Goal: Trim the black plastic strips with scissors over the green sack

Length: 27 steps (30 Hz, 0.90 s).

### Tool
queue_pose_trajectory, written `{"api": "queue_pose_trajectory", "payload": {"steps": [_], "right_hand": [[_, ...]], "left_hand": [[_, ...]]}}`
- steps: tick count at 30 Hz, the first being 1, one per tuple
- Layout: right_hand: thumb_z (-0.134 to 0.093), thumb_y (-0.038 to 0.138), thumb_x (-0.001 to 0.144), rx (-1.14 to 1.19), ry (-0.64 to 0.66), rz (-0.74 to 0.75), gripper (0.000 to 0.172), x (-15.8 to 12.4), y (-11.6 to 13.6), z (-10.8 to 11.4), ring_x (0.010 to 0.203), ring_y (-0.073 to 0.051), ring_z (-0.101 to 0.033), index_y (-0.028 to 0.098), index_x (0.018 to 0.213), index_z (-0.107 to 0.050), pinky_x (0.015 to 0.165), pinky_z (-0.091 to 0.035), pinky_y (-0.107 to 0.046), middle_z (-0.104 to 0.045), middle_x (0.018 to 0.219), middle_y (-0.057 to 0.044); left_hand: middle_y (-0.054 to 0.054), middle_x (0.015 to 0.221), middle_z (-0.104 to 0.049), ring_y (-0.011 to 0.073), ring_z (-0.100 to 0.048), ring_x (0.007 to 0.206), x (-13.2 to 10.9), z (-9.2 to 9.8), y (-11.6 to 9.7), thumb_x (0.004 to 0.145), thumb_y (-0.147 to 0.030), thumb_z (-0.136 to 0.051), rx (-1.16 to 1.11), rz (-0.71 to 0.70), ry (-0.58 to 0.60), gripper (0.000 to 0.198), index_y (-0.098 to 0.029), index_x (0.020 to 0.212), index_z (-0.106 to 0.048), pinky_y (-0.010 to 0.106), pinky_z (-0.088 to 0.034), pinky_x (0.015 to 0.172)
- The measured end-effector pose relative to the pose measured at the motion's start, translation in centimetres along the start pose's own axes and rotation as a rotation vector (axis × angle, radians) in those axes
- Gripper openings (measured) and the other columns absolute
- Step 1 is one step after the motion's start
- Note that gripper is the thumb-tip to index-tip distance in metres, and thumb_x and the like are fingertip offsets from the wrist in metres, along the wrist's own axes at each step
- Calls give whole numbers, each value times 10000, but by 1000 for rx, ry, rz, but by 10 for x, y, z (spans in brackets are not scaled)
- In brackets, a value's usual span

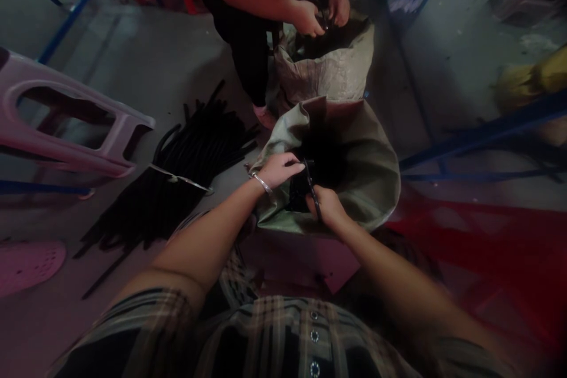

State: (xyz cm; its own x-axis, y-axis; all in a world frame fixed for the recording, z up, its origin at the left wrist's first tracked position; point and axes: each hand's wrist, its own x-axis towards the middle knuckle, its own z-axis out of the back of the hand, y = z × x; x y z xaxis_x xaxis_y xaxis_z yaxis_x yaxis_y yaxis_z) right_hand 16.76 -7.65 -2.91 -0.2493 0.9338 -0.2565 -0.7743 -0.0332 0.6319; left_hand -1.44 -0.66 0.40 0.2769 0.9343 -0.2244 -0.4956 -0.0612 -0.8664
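Observation:
My left hand (281,168), with a silver bracelet at the wrist, reaches over the rim of a green woven sack (367,171) and pinches the top of a thin black strip (310,183). My right hand (325,207) is closed round the lower part of the same strip, just above the sack's near edge. Inside, the sack is dark with black pieces I cannot make out. Both hands are held close together over the opening.
Another person in a red top works with both hands (321,12) over a second sack (328,65) behind mine. A pile of black strips (177,177) lies on the floor at left. A pink plastic stool (66,124) lies tipped at far left. Blue rack bars (487,136) run at right.

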Motion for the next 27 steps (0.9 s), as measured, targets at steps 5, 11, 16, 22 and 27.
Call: {"api": "queue_pose_trajectory", "payload": {"steps": [5,11,16,22,27], "right_hand": [[-461,299,783,71,-11,-3,201,1,-1,-6,532,-107,-462,178,640,-535,498,-279,-214,-541,575,-2],[-468,311,759,145,7,-23,205,-1,-2,-12,518,-101,-454,180,604,-499,486,-281,-207,-505,548,9],[-458,308,739,201,15,-61,206,-2,-2,-13,510,-100,-450,185,574,-474,481,-285,-207,-488,537,17],[-458,332,741,255,26,-89,228,-3,-3,-14,490,-95,-434,188,565,-464,459,-279,-204,-477,516,24],[-469,347,749,265,17,-105,247,-4,-4,-16,482,-92,-428,185,563,-465,453,-280,-202,-476,507,24]], "left_hand": [[-23,551,-537,87,-454,507,0,0,0,750,-397,-578,38,21,2,277,-132,775,-655,208,-348,514],[-21,538,-540,103,-475,553,3,-1,4,742,-398,-592,102,30,12,270,-138,744,-665,216,-365,563],[-16,536,-544,109,-484,555,4,-1,3,737,-401,-593,129,45,20,273,-138,734,-666,220,-366,563],[-17,522,-543,105,-476,531,5,-2,4,734,-414,-587,138,42,28,288,-137,711,-663,218,-357,544],[-16,516,-544,100,-473,516,6,-3,5,732,-422,-586,134,45,33,298,-136,721,-668,214,-351,524]]}}
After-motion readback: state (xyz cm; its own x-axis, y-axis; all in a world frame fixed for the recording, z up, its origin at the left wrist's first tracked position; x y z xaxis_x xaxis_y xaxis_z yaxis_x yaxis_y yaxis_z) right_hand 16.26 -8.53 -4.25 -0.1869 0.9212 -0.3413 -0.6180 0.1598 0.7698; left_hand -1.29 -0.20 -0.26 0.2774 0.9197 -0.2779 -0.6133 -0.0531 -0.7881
